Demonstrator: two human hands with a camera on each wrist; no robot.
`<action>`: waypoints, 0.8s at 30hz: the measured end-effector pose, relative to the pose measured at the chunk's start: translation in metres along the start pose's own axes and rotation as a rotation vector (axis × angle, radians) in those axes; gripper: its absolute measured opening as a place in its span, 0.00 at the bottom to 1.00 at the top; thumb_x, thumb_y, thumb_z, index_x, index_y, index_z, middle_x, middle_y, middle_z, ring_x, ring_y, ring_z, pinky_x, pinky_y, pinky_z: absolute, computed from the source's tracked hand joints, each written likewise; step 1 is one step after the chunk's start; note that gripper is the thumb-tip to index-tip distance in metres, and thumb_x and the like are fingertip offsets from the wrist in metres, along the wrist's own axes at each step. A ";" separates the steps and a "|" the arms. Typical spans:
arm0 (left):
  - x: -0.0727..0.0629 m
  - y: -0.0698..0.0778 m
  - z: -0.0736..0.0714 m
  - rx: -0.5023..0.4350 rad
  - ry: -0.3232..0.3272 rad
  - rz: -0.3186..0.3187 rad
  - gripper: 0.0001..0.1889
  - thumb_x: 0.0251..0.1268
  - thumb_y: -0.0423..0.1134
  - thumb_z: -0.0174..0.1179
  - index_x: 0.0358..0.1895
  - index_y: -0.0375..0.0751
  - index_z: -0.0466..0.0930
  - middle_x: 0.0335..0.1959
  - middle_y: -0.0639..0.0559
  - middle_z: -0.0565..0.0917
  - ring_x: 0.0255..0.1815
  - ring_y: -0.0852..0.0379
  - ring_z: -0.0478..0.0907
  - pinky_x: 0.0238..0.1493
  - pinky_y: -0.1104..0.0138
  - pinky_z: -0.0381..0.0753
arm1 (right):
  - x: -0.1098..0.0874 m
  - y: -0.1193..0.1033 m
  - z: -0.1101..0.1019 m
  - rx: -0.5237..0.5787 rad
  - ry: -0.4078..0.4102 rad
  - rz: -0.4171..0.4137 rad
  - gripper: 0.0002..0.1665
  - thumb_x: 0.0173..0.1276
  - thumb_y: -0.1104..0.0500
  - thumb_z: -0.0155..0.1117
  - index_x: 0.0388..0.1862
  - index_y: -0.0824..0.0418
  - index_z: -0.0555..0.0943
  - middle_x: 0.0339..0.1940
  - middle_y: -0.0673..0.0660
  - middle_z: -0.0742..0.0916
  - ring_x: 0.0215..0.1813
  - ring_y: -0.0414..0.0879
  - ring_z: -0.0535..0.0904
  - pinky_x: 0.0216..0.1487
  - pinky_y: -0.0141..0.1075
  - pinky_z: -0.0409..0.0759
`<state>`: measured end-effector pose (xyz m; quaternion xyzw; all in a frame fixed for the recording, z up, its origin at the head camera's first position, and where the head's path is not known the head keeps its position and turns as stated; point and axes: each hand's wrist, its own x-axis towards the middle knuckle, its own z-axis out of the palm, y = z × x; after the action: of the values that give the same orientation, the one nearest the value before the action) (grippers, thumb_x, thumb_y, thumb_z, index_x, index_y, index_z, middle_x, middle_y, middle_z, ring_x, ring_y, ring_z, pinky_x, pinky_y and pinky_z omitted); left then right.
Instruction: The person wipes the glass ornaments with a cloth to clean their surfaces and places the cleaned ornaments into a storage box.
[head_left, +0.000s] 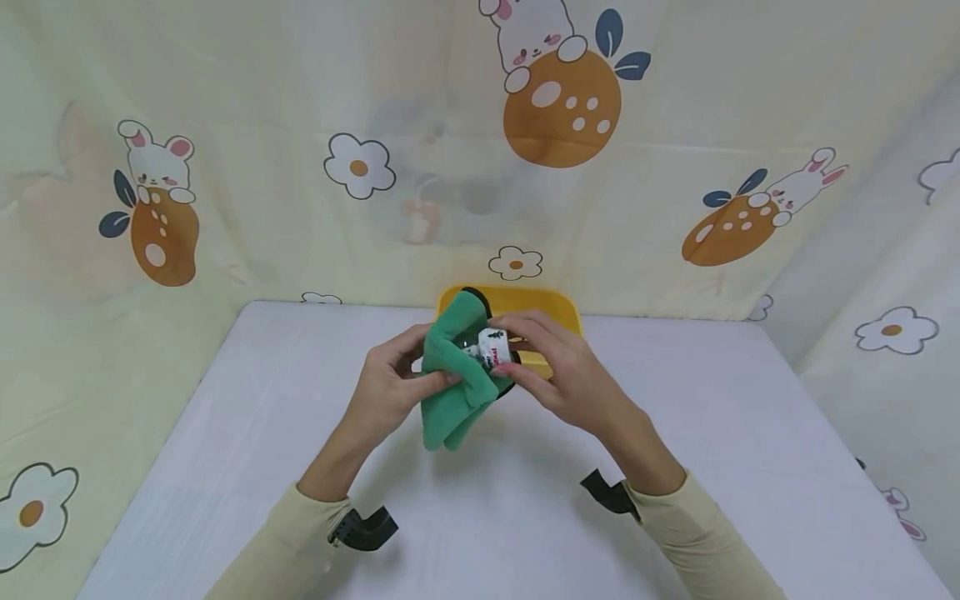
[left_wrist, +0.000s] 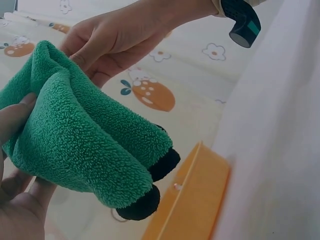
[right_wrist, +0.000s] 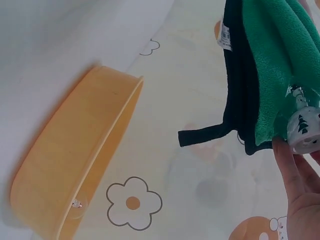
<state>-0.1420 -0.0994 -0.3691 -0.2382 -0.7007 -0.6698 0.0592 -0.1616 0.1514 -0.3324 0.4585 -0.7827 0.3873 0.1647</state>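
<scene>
Beige sleeves [head_left: 697, 537] are seen closest to the lens, a black wrist mount [head_left: 363, 531] strapped at the left cuff, and past them a small ornament [head_left: 494, 348] is held up off the white table [head_left: 300, 367], out in front between two hands. It is the right hand [head_left: 570, 367] that is nearer — the ornament's white printed end is pinched at its fingertips, thumb on the near side, fingers on the far side, a narrow grip. From that hand the ornament is pointed leftward: its long axis is laid roughly crosswise, the white end turned to the right, the clear end, with a pale figure showing in it, tucked against the folds of a green cloth [head_left: 450, 404]. By the left hand [head_left: 390, 375] the cloth is gripped, thumb pressed on the near face and fingers bent behind; whether the ornament is also touched through the folds cannot be told. So everything is hinged on that sideways line — cloth at the left, white end at the right, clear end between. Farther off, beyond both hands, a yellow tray [head_left: 566, 304] is set on the table, and inside it another clear ball [right_wrist: 76, 205] is glimpsed from the right wrist.
</scene>
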 end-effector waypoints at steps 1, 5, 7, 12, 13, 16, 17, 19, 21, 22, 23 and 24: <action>0.000 0.000 0.000 -0.007 0.001 -0.002 0.27 0.62 0.28 0.70 0.65 0.41 0.78 0.60 0.46 0.82 0.58 0.49 0.79 0.57 0.60 0.85 | 0.000 0.000 0.000 -0.007 0.001 -0.010 0.37 0.59 0.70 0.75 0.67 0.65 0.74 0.61 0.60 0.81 0.59 0.51 0.79 0.53 0.42 0.87; 0.000 -0.002 -0.001 -0.023 0.007 -0.015 0.27 0.62 0.29 0.70 0.66 0.41 0.78 0.60 0.47 0.82 0.59 0.50 0.79 0.57 0.60 0.85 | 0.002 -0.001 -0.001 -0.051 0.002 -0.048 0.36 0.58 0.68 0.76 0.67 0.65 0.75 0.63 0.60 0.80 0.63 0.52 0.77 0.60 0.36 0.83; 0.000 -0.003 -0.001 -0.024 0.009 -0.025 0.27 0.62 0.30 0.70 0.66 0.41 0.78 0.61 0.47 0.82 0.60 0.50 0.78 0.58 0.60 0.85 | 0.002 -0.001 -0.001 -0.065 0.001 -0.066 0.36 0.57 0.68 0.77 0.66 0.64 0.76 0.64 0.59 0.80 0.65 0.52 0.77 0.63 0.33 0.80; 0.001 -0.004 -0.002 -0.030 0.000 -0.048 0.28 0.63 0.30 0.70 0.67 0.43 0.77 0.61 0.48 0.82 0.60 0.50 0.78 0.58 0.60 0.85 | 0.004 0.001 -0.005 -0.061 -0.012 -0.125 0.34 0.55 0.70 0.78 0.62 0.64 0.78 0.63 0.59 0.81 0.66 0.52 0.76 0.66 0.31 0.77; 0.001 -0.004 -0.002 -0.030 -0.004 -0.050 0.27 0.63 0.30 0.70 0.67 0.43 0.77 0.61 0.48 0.82 0.60 0.49 0.78 0.58 0.60 0.85 | 0.004 0.001 -0.005 -0.058 -0.014 -0.140 0.33 0.55 0.71 0.78 0.61 0.64 0.79 0.63 0.59 0.81 0.65 0.52 0.77 0.66 0.31 0.77; 0.002 -0.003 -0.003 -0.028 -0.010 -0.057 0.27 0.64 0.31 0.69 0.67 0.44 0.78 0.60 0.48 0.82 0.60 0.49 0.78 0.60 0.57 0.83 | 0.005 0.002 -0.007 -0.058 -0.010 -0.193 0.32 0.52 0.74 0.78 0.57 0.65 0.80 0.61 0.60 0.82 0.64 0.53 0.78 0.64 0.31 0.78; 0.003 -0.003 -0.003 -0.027 -0.010 -0.058 0.27 0.64 0.32 0.69 0.67 0.44 0.78 0.60 0.48 0.82 0.60 0.49 0.78 0.61 0.56 0.82 | 0.006 0.003 -0.008 -0.057 -0.007 -0.208 0.32 0.51 0.75 0.78 0.56 0.65 0.80 0.61 0.60 0.82 0.64 0.53 0.78 0.64 0.31 0.79; 0.003 -0.002 -0.003 -0.028 -0.008 -0.062 0.26 0.64 0.33 0.69 0.67 0.45 0.78 0.60 0.49 0.83 0.61 0.50 0.78 0.63 0.54 0.80 | 0.006 0.003 -0.008 -0.063 0.002 -0.236 0.32 0.50 0.77 0.78 0.55 0.65 0.80 0.60 0.60 0.83 0.63 0.53 0.79 0.63 0.31 0.79; 0.003 -0.002 -0.003 -0.028 -0.004 -0.063 0.26 0.65 0.33 0.69 0.67 0.45 0.78 0.60 0.49 0.83 0.61 0.50 0.78 0.65 0.53 0.79 | 0.007 0.003 -0.009 -0.073 0.013 -0.253 0.32 0.49 0.77 0.78 0.55 0.65 0.81 0.59 0.60 0.83 0.63 0.53 0.79 0.63 0.31 0.79; 0.003 -0.002 -0.003 -0.028 -0.004 -0.061 0.26 0.65 0.33 0.69 0.67 0.45 0.78 0.61 0.49 0.83 0.62 0.50 0.78 0.65 0.53 0.78 | 0.007 0.003 -0.009 -0.080 0.020 -0.256 0.33 0.48 0.76 0.79 0.55 0.65 0.81 0.59 0.60 0.83 0.63 0.53 0.80 0.62 0.31 0.80; 0.003 -0.002 -0.004 -0.032 -0.004 -0.058 0.26 0.65 0.33 0.69 0.67 0.44 0.78 0.61 0.49 0.83 0.62 0.51 0.77 0.66 0.53 0.78 | 0.007 0.003 -0.009 -0.085 0.027 -0.255 0.33 0.48 0.76 0.80 0.55 0.65 0.81 0.59 0.60 0.84 0.63 0.53 0.80 0.62 0.31 0.80; 0.003 -0.003 -0.003 -0.034 -0.005 -0.056 0.27 0.65 0.33 0.69 0.67 0.44 0.77 0.61 0.48 0.83 0.62 0.51 0.77 0.66 0.53 0.78 | 0.007 0.002 -0.008 -0.090 0.034 -0.252 0.34 0.48 0.75 0.80 0.56 0.65 0.81 0.59 0.60 0.84 0.62 0.53 0.81 0.61 0.31 0.80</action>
<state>-0.1465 -0.1020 -0.3700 -0.2214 -0.6958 -0.6824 0.0346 -0.1682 0.1540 -0.3237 0.5387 -0.7326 0.3357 0.2456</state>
